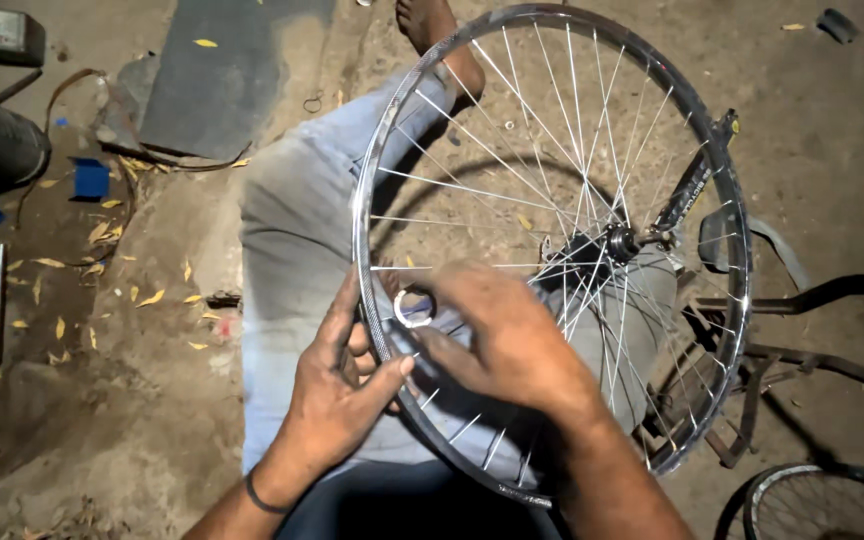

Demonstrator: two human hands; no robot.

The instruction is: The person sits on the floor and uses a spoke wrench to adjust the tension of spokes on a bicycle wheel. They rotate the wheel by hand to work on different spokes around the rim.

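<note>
The bicycle wheel lies tilted across the person's lap, its hub toward 3 o'clock of the rim. The left hand has its grip closed around the rim at about 8 o'clock, thumb over the inside edge. The right hand pinches a small round spoke wrench just inside the rim, fingers closed on it. The wheel looks light yet stiff at the rim, while the thin spokes would likely bend (best held by rim or hub). A second wheel lies at 5 o'clock on the dirt ground
</note>
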